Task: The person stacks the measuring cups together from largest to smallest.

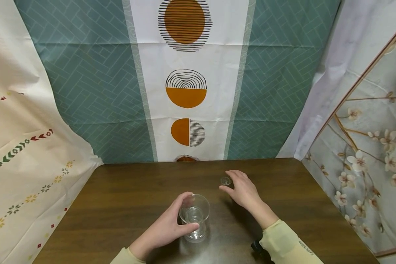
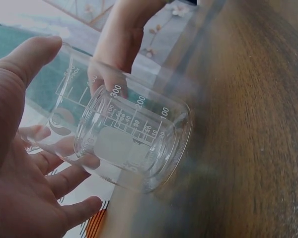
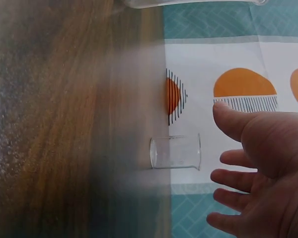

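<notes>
A large clear glass beaker (image 1: 202,224) stands upright on the table, with white graduation marks on its wall. Inside it sits a smaller marked beaker (image 2: 139,134), seen through the glass in the left wrist view. My left hand (image 1: 166,224) holds the large beaker from the left, thumb on the near side and fingers round the far side. Farther back on the table is a tiny clear beaker (image 1: 226,181). Beside it, my right hand (image 1: 245,189) hovers with thumb and fingers spread. The right wrist view shows a gap between this hand and the tiny beaker (image 3: 176,152).
The brown wooden table (image 1: 118,194) ends at a patterned green and white curtain (image 1: 99,95). Fabric with flowers hangs at the right side (image 1: 359,176), and cream cloth (image 1: 26,146) hangs at the left. A dark object (image 1: 257,246) shows by the right sleeve.
</notes>
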`<state>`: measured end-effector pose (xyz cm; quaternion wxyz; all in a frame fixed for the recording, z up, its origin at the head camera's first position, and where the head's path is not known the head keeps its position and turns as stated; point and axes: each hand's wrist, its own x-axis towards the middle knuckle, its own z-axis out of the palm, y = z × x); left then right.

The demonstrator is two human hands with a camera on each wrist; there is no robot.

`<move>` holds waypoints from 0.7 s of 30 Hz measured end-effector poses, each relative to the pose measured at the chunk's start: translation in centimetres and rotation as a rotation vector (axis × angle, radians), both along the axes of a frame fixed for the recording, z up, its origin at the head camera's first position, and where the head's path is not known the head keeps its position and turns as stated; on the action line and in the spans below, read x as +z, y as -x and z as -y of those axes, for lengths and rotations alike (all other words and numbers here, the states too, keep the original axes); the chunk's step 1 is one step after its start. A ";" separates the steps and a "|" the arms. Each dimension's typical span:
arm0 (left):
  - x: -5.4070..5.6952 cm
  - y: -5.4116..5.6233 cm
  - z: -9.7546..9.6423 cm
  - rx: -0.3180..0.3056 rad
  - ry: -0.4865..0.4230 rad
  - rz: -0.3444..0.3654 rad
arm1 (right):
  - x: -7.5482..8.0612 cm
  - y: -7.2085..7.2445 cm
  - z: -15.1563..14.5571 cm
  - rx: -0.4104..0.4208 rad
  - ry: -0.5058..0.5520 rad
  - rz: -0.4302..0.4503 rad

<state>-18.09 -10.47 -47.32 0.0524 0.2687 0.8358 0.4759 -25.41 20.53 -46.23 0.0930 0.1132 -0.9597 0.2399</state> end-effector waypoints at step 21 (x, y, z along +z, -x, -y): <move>0.2 -0.2 0.0 -0.010 -0.011 -0.003 | -0.6 0.7 0.0 -0.044 -0.036 0.041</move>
